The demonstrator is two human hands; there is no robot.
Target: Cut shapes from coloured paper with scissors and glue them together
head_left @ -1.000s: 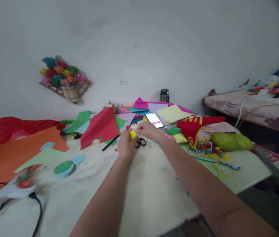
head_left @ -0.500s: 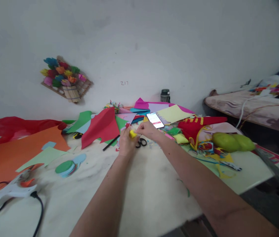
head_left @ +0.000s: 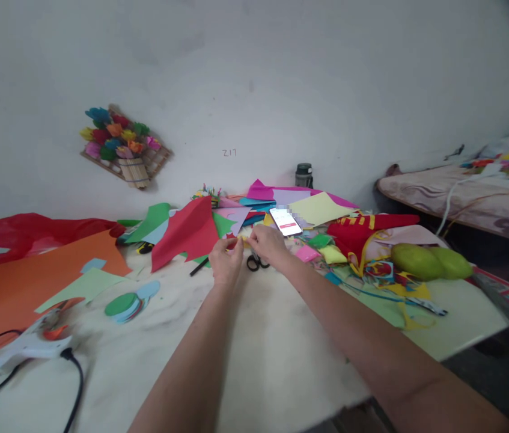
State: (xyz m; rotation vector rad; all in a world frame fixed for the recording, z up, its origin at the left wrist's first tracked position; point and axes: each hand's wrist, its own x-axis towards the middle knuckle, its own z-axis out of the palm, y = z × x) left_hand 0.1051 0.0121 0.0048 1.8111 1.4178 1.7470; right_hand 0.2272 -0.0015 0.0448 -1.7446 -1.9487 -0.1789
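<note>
Over the middle of the table, my left hand (head_left: pixel 227 263) and my right hand (head_left: pixel 267 245) meet fingertip to fingertip. Both are closed in a pinch on a small yellow piece (head_left: pixel 244 239), probably paper, most of it hidden by the fingers. A bit of red shows by the left fingertips; what it belongs to I cannot make out. Scissors with black handles (head_left: pixel 254 263) lie just under my right hand. A black stick-like thing (head_left: pixel 199 266) is on the table left of my left hand. Behind the hands rests a lit phone (head_left: pixel 285 222).
Red paper (head_left: pixel 186 231) and orange paper (head_left: pixel 6 288) spread to the left, near stacked paper circles (head_left: pixel 122 305). A white power strip (head_left: pixel 33 349) with black cords sits at front left. Green fruit (head_left: pixel 429 262) and paper scraps lie right. A bottle (head_left: pixel 303 175) stands by the wall.
The hands have turned, so less of the yellow piece shows; it now sits between both sets of fingertips. My left hand has tilted and its fingers closed inward. The view shifted slightly.
</note>
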